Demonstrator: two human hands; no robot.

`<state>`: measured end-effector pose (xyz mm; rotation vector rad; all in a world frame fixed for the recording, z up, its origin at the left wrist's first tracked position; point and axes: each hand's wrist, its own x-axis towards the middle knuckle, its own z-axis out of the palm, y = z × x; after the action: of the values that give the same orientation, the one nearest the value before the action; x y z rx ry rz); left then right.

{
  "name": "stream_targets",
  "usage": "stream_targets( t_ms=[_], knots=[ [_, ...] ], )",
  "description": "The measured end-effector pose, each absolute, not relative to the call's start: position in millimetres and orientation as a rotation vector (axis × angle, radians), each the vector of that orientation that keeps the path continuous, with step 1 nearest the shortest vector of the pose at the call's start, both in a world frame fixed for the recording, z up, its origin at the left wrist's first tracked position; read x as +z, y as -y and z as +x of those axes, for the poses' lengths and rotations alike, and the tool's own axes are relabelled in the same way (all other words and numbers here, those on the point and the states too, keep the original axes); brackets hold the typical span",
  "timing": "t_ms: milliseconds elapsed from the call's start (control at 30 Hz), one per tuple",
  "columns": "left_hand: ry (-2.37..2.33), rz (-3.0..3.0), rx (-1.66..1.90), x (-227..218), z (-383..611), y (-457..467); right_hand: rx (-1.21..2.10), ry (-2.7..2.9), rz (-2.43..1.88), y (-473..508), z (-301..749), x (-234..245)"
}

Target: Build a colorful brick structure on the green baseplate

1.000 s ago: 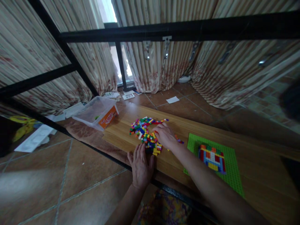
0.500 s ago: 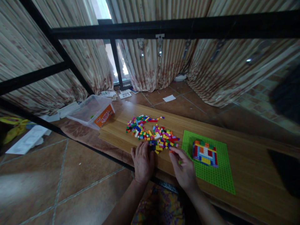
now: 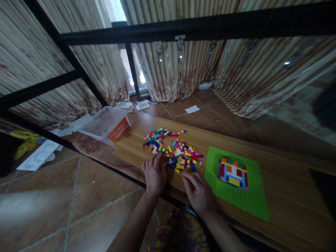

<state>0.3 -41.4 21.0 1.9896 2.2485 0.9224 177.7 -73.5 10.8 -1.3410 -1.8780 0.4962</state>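
My left hand [image 3: 154,175] lies palm down at the near edge of a loose pile of small colourful building bricks [image 3: 181,152], fingers stretched and resting on the wood. My right hand [image 3: 198,192] is closed in a pinch just right of it, above the table's front edge; a bit of orange-red brick shows at its fingertips, mostly hidden. To the right, a green baseplate [image 3: 253,196] carries a flat block of bricks [image 3: 233,173] built up in red, white, orange, yellow, blue and purple rows.
A clear plastic bin [image 3: 97,122] with an orange label stands at the left end of the wooden table [image 3: 131,152]. A dark flat object [image 3: 324,187] lies at the right end. Black metal bars [image 3: 162,29] cross in front of the curtains. Papers [image 3: 192,109] lie on the tiled floor.
My right hand has drawn back slightly to the left, away from the bricks, still pinched. My left hand has shifted a little left. The view has turned slightly.
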Motion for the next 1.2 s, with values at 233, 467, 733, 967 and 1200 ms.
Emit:
stream_targets(
  t_ms=[233,467,733,967,1200],
  knots=[
    [-2.264,1.986,1.026,16.9,1.2,45.7,0.452,1.935,-1.304,74.4,178.8,11.9],
    [-2.167,2.001,0.955,11.6,7.4,51.1,0.474,2.114,-1.189,68.2,160.9,14.9],
    [-2.008,1.88,1.161,13.8,13.5,33.2,0.398,2.066,-1.319,42.1,161.1,15.5],
    [-2.161,1.74,1.253,22.0,-25.0,9.3,0.349,1.993,-1.295,49.4,169.1,9.6],
    [-2.242,1.967,1.002,32.1,-70.5,-50.3,0.295,1.983,-1.3,47.7,167.2,3.0]
  ],
)
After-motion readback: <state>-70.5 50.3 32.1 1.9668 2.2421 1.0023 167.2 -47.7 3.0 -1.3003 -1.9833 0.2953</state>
